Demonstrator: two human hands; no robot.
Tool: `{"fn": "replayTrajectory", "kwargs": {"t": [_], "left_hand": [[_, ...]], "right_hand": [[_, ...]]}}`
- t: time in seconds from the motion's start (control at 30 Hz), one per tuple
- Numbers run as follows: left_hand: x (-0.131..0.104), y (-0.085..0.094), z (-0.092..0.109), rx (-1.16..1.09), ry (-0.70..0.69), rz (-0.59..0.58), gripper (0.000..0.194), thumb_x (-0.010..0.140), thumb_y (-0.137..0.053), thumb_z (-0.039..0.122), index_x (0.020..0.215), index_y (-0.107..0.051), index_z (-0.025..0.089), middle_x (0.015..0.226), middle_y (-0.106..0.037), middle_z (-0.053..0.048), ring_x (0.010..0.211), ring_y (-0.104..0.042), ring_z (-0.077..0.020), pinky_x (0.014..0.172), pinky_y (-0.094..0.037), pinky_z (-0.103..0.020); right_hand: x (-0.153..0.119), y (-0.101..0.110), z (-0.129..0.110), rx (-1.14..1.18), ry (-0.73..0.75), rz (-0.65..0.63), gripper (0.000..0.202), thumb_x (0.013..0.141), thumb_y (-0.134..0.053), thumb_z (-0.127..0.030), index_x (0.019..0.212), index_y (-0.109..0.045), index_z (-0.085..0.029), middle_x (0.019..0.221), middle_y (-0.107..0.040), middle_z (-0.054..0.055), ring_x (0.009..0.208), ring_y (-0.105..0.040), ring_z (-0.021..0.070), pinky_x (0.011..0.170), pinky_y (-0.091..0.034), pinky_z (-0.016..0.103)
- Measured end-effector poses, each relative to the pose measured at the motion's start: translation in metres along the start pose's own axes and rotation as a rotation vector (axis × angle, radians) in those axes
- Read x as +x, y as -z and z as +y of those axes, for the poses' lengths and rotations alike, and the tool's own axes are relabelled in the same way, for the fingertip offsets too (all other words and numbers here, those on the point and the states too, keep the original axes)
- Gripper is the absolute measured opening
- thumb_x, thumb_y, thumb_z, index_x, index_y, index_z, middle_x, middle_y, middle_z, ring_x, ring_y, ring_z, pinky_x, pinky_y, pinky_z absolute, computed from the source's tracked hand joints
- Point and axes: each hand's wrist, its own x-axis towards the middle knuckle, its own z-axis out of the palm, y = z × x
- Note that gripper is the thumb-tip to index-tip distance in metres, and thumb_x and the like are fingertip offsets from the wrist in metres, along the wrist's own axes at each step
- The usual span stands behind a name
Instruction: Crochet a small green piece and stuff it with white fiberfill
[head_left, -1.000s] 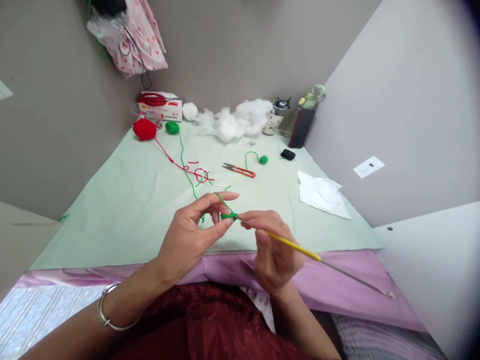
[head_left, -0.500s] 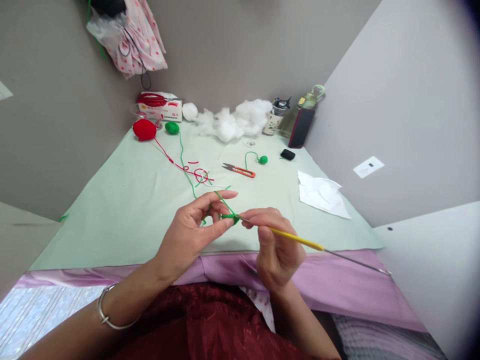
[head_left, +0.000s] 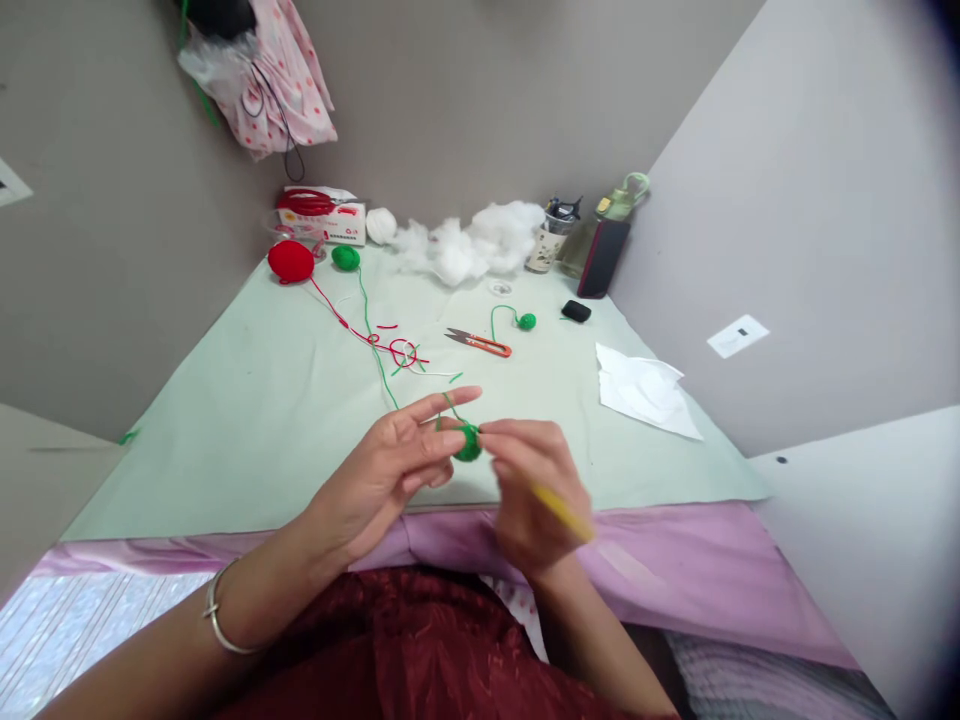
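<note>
Green crochet piece, in hand, above a pale green desk.
Desk [head_left: 247,430]: cloth-covered, a pink-purple cloth [head_left: 675,550] along its near edge, set between grey walls [head_left: 450,110]; a wall plate [head_left: 739,336] at right, a polka-dot cloth [head_left: 289,95] hanging at upper left. Along the back: red yarn ball [head_left: 291,261], green yarn ball [head_left: 346,258], white stuffing [head_left: 469,245], printed cup [head_left: 547,247], bottle [head_left: 616,204]. Mid-desk: orange-handled snips [head_left: 480,342]. Lettering: red and dark characters on a white box [head_left: 345,224], too small to read. Green crochet piece [head_left: 468,444]: between the two hands, its near side pinched by thumb and fingers of the left hand [head_left: 379,465], whose index finger extends under the yarn. Right hand [head_left: 536,485]: fingertips together at the piece's right edge, gripping a yellow-handled hook [head_left: 562,512], blurred.
</note>
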Motion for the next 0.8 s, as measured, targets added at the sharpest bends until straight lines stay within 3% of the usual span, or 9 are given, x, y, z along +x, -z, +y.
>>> {"fn": "replayTrajectory", "kwargs": {"t": [0.03,0.1,0.23,0.37,0.5,0.57,0.63,0.73,0.8], "left_hand": [[0.000,0.001,0.002,-0.023,0.000,-0.002,0.043,0.085,-0.086,0.028,0.127,-0.078,0.023,0.076,-0.051,0.006,0.053,-0.021,-0.0014,0.051,-0.027,-0.017],[0.000,0.002,0.004,-0.013,-0.038,0.005,0.041,0.085,-0.086,0.027,0.125,-0.079,0.025,0.079,-0.053,0.004,0.056,-0.025,-0.0026,0.054,-0.030,-0.016],[0.001,0.002,-0.001,0.167,-0.163,0.056,0.043,0.086,-0.084,0.027,0.127,-0.078,0.035,0.090,-0.058,0.002,0.074,-0.045,-0.0079,0.065,-0.039,-0.018],[0.002,-0.001,-0.007,0.238,-0.251,0.132,0.040,0.085,-0.086,0.028,0.124,-0.079,0.037,0.089,-0.060,0.003,0.076,-0.046,-0.0090,0.070,-0.040,-0.020],[0.003,-0.003,-0.005,0.068,-0.051,0.033,0.042,0.084,-0.086,0.033,0.125,-0.079,0.029,0.078,-0.056,0.003,0.067,-0.039,-0.0088,0.065,-0.037,-0.023],[0.004,-0.002,-0.002,-0.019,0.048,-0.028,0.042,0.081,-0.086,0.032,0.122,-0.081,0.023,0.077,-0.055,0.002,0.062,-0.033,-0.0081,0.063,-0.037,-0.023],[0.004,0.001,0.002,-0.053,0.053,-0.038,0.040,0.080,-0.085,0.029,0.118,-0.083,0.021,0.079,-0.057,0.001,0.061,-0.031,-0.0081,0.062,-0.037,-0.024],[0.004,0.003,0.003,0.005,-0.004,-0.016,0.035,0.081,-0.082,0.026,0.116,-0.083,0.023,0.085,-0.063,-0.002,0.069,-0.045,-0.0118,0.066,-0.041,-0.025],[0.003,0.004,0.001,0.071,-0.030,-0.037,0.035,0.084,-0.080,0.024,0.118,-0.082,0.027,0.094,-0.070,-0.003,0.084,-0.056,-0.0163,0.075,-0.045,-0.027]], "right_hand": [[0.003,0.000,-0.001,0.109,-0.111,0.031,0.027,0.102,-0.056,-0.013,0.114,-0.076,-0.027,0.095,-0.076,0.005,0.085,-0.070,0.0190,0.072,-0.060,0.036],[0.011,0.000,-0.003,0.300,-0.278,0.069,0.023,0.104,-0.055,-0.018,0.106,-0.076,-0.026,0.084,-0.073,0.003,0.074,-0.066,0.0174,0.066,-0.058,0.035],[0.018,-0.001,-0.004,0.400,-0.365,0.022,0.020,0.103,-0.058,-0.021,0.100,-0.077,-0.025,0.092,-0.076,0.004,0.081,-0.069,0.0183,0.068,-0.058,0.035],[0.009,-0.004,-0.004,0.169,-0.206,-0.044,0.026,0.101,-0.060,-0.013,0.115,-0.076,-0.028,0.101,-0.077,0.005,0.090,-0.072,0.0187,0.072,-0.061,0.034],[0.001,-0.003,-0.002,-0.068,0.020,-0.026,0.038,0.095,-0.068,-0.009,0.124,-0.076,-0.032,0.108,-0.075,0.006,0.092,-0.070,0.0191,0.076,-0.061,0.035],[0.004,0.000,-0.001,0.048,-0.080,-0.009,0.032,0.098,-0.064,-0.010,0.119,-0.077,-0.030,0.101,-0.075,0.005,0.088,-0.069,0.0185,0.073,-0.059,0.035],[0.010,0.002,0.000,0.246,-0.260,0.045,0.025,0.101,-0.059,-0.014,0.109,-0.078,-0.028,0.091,-0.074,0.003,0.080,-0.066,0.0170,0.069,-0.055,0.034],[0.015,0.003,0.001,0.495,-0.414,0.075,0.019,0.103,-0.060,-0.023,0.099,-0.078,-0.026,0.085,-0.071,0.002,0.071,-0.061,0.0151,0.064,-0.051,0.032],[0.015,0.001,0.002,0.535,-0.441,0.025,0.017,0.103,-0.062,-0.026,0.098,-0.078,-0.026,0.088,-0.073,0.003,0.077,-0.064,0.0164,0.068,-0.053,0.033]]}}
